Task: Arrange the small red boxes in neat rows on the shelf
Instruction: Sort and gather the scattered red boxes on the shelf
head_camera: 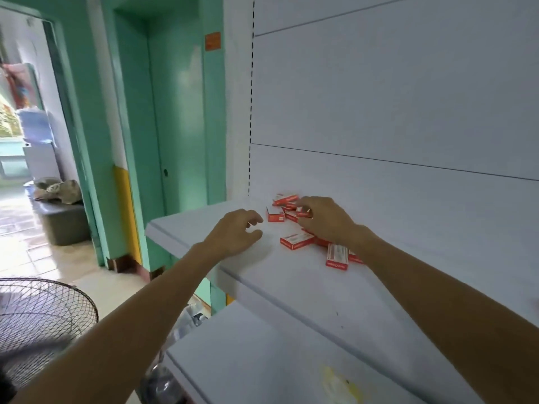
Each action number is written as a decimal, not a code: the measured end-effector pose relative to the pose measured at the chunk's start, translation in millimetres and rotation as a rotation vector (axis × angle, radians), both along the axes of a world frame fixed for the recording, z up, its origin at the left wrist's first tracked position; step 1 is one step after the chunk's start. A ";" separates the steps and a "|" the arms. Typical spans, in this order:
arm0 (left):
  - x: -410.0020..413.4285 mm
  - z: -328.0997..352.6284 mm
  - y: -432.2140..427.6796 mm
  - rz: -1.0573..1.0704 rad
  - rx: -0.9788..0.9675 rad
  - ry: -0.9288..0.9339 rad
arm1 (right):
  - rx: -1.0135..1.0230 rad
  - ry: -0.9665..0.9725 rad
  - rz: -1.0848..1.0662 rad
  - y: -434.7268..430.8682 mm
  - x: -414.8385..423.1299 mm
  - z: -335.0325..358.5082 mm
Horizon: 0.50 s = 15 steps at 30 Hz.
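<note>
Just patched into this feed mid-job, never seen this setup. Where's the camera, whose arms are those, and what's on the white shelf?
No machine here: a person works with bare hands, and the one picture comes from a camera worn on their head, looking forward and down. The arms are theirs. On the white shelf lies a loose scatter of small red boxes, not yet in rows. The right hand reaches into the pile and seems to pinch one red box at its fingertips. The left hand is beside the pile, fingers loosely curled, holding nothing.
</note>
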<state>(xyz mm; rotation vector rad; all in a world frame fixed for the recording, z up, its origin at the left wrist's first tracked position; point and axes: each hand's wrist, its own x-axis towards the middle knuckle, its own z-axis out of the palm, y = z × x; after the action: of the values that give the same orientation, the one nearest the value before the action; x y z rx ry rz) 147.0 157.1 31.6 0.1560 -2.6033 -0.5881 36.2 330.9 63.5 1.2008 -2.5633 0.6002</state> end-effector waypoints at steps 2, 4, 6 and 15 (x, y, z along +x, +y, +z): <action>-23.9 4.1 -13.0 -0.016 0.004 0.022 | -0.034 0.001 -0.018 -9.8 -21.2 6.4; -46.9 3.9 -23.5 -0.032 0.000 0.032 | -0.072 -0.022 -0.028 -19.8 -37.8 7.1; -66.5 -1.2 -31.8 -0.045 -0.001 0.017 | -0.045 -0.035 -0.018 -29.2 -49.4 5.6; -141.4 -8.6 -54.4 -0.065 0.019 -0.111 | -0.032 -0.044 -0.188 -41.1 -90.3 0.6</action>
<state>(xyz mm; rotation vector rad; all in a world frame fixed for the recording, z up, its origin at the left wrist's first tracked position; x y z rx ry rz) 5.5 102.7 23.0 0.1141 -2.7197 -0.6440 -54.0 289.8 64.1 0.9320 -2.6529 0.6287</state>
